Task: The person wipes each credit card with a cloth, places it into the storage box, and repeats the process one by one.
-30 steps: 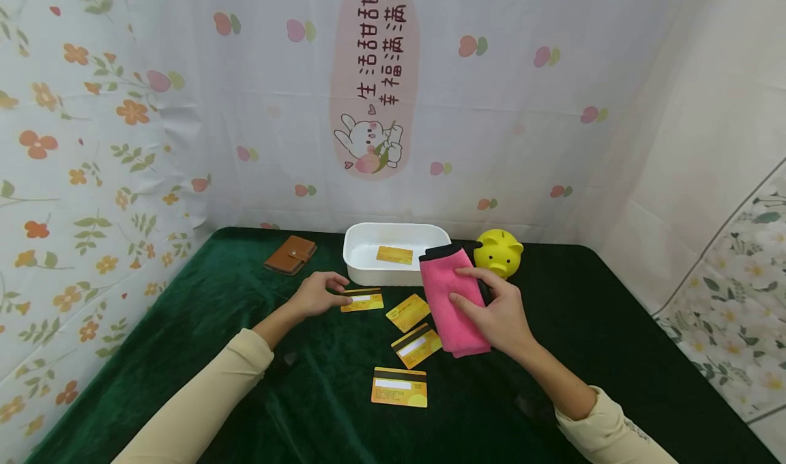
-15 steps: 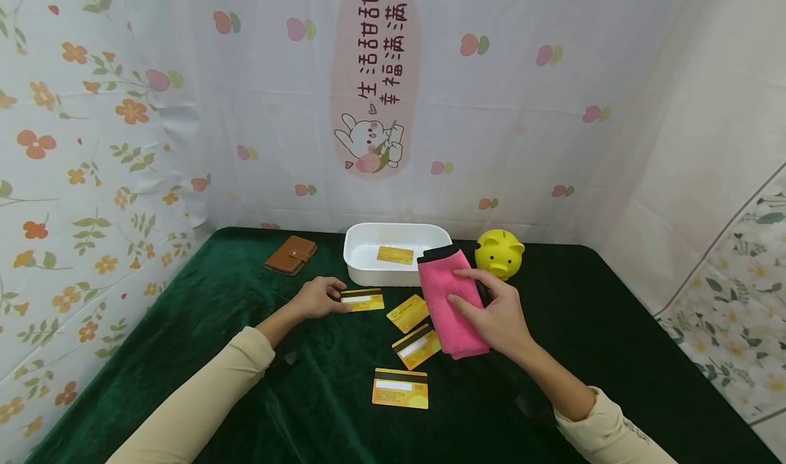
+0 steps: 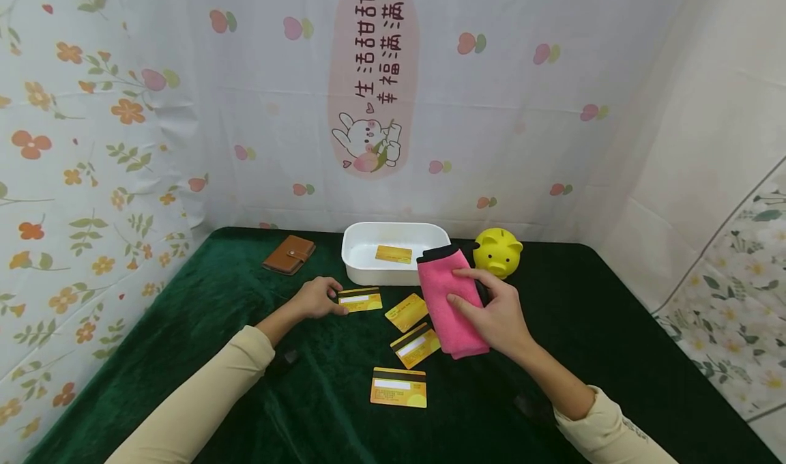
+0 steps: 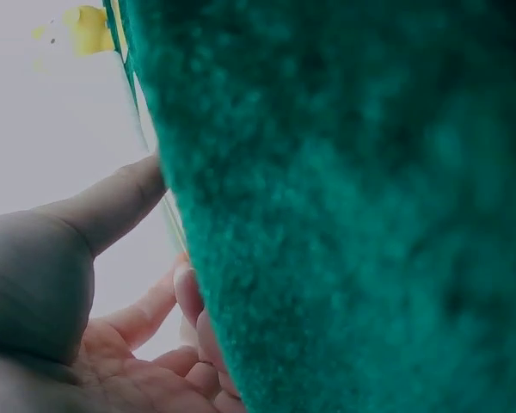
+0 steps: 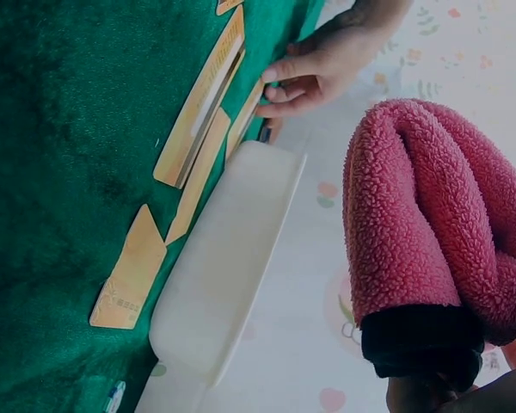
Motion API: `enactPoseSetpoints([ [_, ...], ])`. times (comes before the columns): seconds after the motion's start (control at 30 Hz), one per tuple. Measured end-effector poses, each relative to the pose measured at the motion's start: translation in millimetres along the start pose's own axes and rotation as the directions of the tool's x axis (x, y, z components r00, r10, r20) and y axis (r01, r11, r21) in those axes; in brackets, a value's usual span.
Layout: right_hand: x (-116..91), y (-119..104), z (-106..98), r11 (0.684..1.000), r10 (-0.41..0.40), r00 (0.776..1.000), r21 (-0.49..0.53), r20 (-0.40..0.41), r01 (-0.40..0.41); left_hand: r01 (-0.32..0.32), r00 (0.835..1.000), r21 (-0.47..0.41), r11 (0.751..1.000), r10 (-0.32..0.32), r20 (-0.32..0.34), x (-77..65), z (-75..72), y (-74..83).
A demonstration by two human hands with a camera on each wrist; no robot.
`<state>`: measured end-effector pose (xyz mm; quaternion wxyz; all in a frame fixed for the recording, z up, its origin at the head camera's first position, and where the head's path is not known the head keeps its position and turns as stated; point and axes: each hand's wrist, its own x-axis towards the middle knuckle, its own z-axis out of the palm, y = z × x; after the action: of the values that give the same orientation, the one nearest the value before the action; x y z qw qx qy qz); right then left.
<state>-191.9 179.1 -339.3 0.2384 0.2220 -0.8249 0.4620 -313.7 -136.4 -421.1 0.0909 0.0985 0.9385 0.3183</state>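
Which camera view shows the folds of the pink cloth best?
The right wrist view: the pink cloth is close up, its folds and fuzzy pile plain, though the frame cuts it off. The head view shows it smaller, held in the right hand; the left wrist view shows none of it.

Three body-worn views: one head, two wrist.
The head camera is looking forward and down from farthest off, covering most of the table point(image 3: 602, 314); the left wrist camera is lying rolled, nearly level with the tabletop, very close; the right wrist camera, also rolled, is facing across the yellow cards point(image 5: 127, 280); head and right wrist views are sharing cards, white tub point(image 5: 228, 249) and pink cloth point(image 5: 387, 232).
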Motion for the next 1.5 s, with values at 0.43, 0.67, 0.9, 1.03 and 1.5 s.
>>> enactPoseSetpoints([
  [0.43,0.0,2.1,0.0,1.0,-0.002,1.0,0.009,-0.001,0.002,-0.017,0.999,-0.022,1.0,0.016,-0.027,-5.7,-1.0,4.6],
  [0.67,0.0,0.9,-0.6,1.0,-0.017,1.0,0.02,-0.001,0.017,-0.053,0.996,-0.087,0.995,0.047,-0.072,-9.2,-0.2,5.4],
  [0.9,0.1,-1.2,-0.6,0.999,-0.02,1.0,0.03,0.007,0.02,-0.094,0.993,-0.243,0.965,0.074,-0.091,-15.6,0.6,7.8],
  [1.03,0.0,-3.0,-0.7,0.999,-0.021,1.0,0.029,0.007,0.021,-0.111,0.993,-0.344,0.932,0.094,-0.066,-17.5,-0.6,7.1],
  [1.5,-6.8,25.7,5.8,0.994,0.055,0.998,0.092,0.035,-0.058,-0.057,0.998,-0.603,0.795,0.07,-0.003,-27.5,-4.0,13.1],
])
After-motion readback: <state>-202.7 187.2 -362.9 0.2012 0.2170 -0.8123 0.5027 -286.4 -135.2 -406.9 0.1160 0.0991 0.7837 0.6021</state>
